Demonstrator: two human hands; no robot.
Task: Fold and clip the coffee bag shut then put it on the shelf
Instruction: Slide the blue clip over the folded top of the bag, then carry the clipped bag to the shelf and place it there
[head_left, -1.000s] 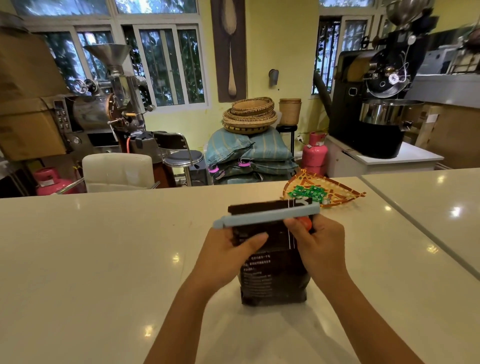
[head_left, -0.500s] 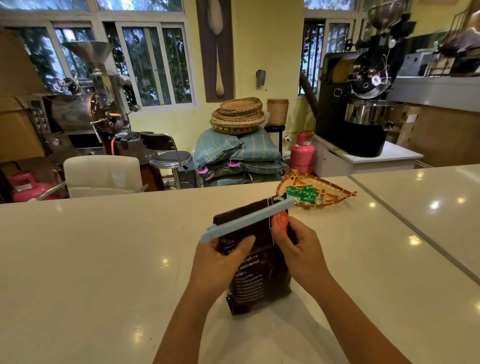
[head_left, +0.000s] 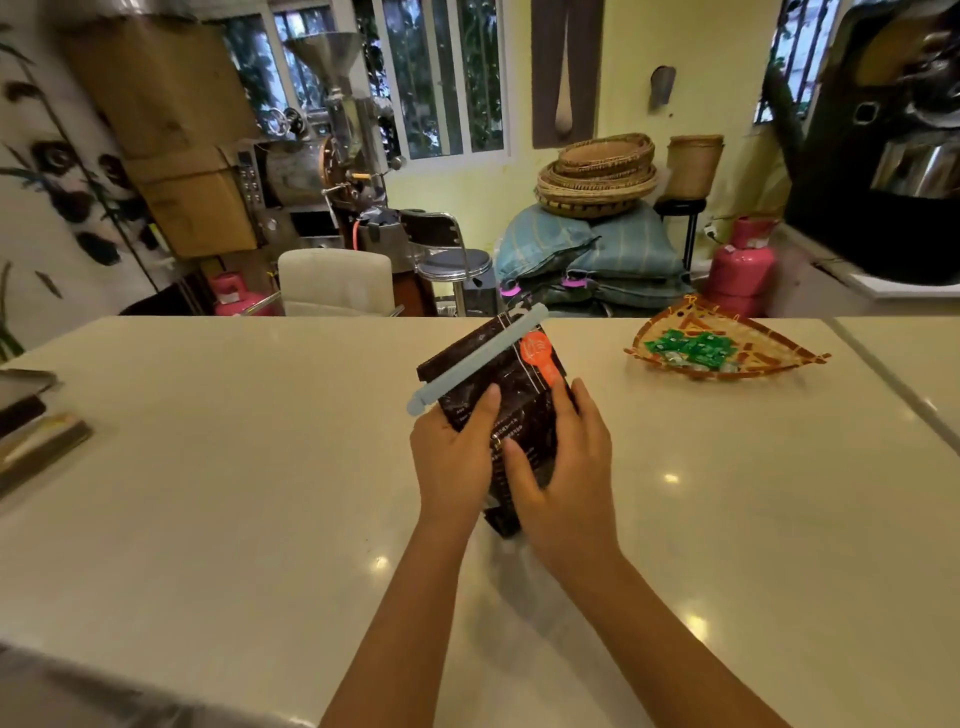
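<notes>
A dark brown coffee bag with an orange label stands tilted on the cream counter, its top leaning to the right. A long pale blue clip lies clamped across its folded top, slanting up to the right. My left hand grips the bag's left side, thumb on the front. My right hand holds the right side, with its thumb across the front. The bag's lower part is hidden behind both hands. No shelf is in view.
A woven tray with green packets sits on the counter to the right. Dark flat objects lie at the counter's left edge. Behind the counter are a white chair, a stool, stacked sacks, pink gas cylinders and roasting machines.
The bag has tilted further, its clipped top swinging up to the right. Both hands have slid down to grip the bag's body. The view has turned to the left.
</notes>
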